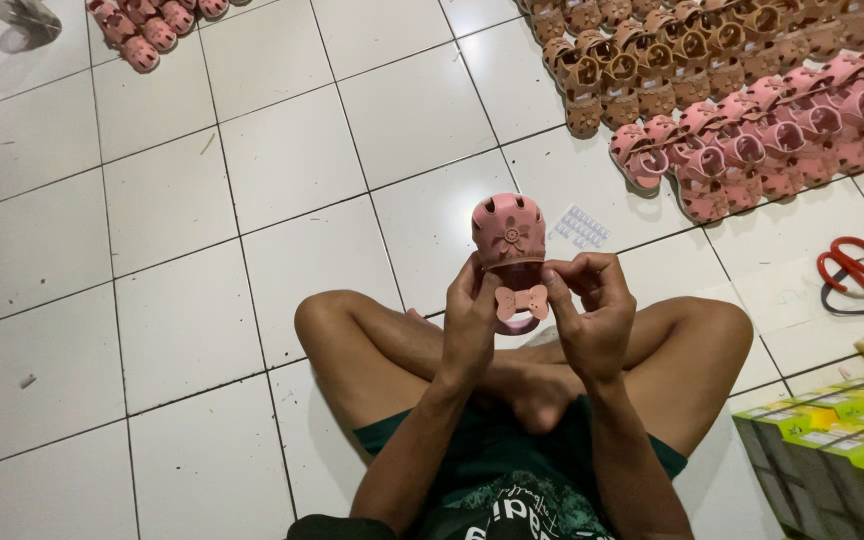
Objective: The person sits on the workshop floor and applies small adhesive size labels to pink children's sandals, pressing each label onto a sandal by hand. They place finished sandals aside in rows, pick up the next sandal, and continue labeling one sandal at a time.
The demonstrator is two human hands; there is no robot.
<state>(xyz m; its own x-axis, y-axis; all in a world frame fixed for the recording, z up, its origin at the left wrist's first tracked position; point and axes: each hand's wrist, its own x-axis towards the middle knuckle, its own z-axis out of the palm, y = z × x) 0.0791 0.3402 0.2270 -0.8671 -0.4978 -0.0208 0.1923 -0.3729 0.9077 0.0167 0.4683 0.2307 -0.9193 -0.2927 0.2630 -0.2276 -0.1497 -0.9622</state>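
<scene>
I sit cross-legged on a white tiled floor and hold a small pink child's sandal upright in front of me. My left hand grips its left side and heel strap. My right hand pinches at the strap, where a pink bow-shaped piece hangs between my fingers. The sandal's toe cap has round holes and a flower shape.
Rows of pink sandals and brown sandals lie at the upper right; more pink ones at the upper left. A small blister sheet lies behind the sandal. Red scissors and green-yellow boxes are at the right.
</scene>
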